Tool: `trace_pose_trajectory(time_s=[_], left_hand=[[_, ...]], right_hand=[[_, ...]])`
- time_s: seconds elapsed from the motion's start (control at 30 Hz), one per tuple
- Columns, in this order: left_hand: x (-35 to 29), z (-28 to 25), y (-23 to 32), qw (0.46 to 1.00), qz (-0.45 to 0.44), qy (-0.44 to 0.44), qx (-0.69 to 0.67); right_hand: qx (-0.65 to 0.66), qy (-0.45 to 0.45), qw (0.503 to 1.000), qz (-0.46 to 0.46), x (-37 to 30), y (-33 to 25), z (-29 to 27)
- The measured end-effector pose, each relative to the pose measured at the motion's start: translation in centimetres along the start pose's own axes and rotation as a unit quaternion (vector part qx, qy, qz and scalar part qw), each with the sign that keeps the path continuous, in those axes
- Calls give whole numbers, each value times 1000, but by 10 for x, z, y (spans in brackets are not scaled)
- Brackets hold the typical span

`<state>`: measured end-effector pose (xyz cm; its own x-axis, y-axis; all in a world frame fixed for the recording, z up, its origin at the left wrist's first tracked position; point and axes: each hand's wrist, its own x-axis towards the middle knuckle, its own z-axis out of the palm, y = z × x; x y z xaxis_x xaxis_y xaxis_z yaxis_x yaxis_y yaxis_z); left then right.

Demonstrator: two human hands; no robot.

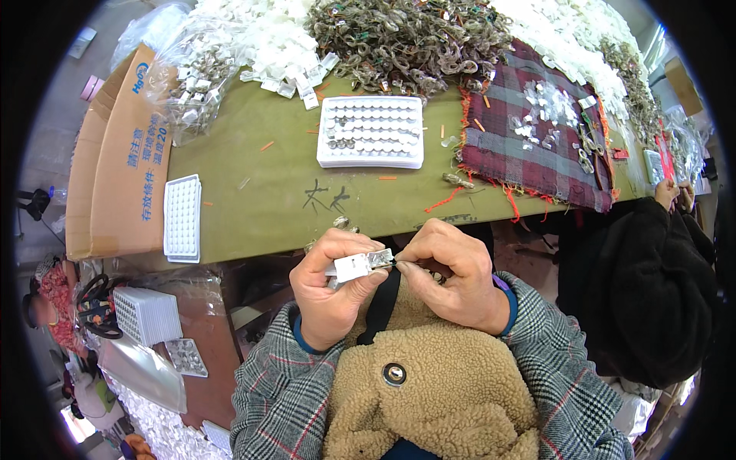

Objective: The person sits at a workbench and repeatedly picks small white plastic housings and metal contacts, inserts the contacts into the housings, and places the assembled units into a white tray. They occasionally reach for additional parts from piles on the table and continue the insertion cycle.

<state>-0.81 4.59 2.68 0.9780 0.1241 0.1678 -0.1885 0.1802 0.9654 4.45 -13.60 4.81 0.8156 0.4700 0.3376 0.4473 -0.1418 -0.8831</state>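
Close in front of my chest, my left hand [328, 285] is closed around a small white rectangular piece [352, 267] with a shiny, silvery end that points right. The fingertips of my right hand [458, 277] are pinched at that end, on a tiny dark bit too small to make out. Part of a coiled, brownish bundle shows beneath my right fingers. More small coiled bundles [341, 222] lie at the table edge just beyond my left hand. Farther off stands a white tray [370, 159] with rows of round pockets, several of them holding small dark items.
A green-covered table [253, 184] bears a heap of coiled brownish cords [406, 42], white pieces [268, 46] and a plaid cloth [506, 138]. At left are a cardboard box [115, 176], another tray [182, 218] and stacked trays [147, 314]. A dark-sleeved person [644, 284] works at right.
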Motion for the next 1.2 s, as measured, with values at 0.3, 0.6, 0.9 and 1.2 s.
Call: trace_pose_trajectory(time_s=[0.3,0.6,0.9,1.2], left_hand=[[-3,1,-7,964,-145,-9,-222],[-3,-2,-16,854,-258,-61,-447],[-5,-1,-15,947,-226,-20,-228],[7,-10,-11,923,-280,-18,-262]], right_hand=[[364,-60,855,365,1,5,-4],[333,-25,885,324,-4,2,5],[5,-42,997,58,7,-7,0],[-40,-23,999,14,28,6,-4]])
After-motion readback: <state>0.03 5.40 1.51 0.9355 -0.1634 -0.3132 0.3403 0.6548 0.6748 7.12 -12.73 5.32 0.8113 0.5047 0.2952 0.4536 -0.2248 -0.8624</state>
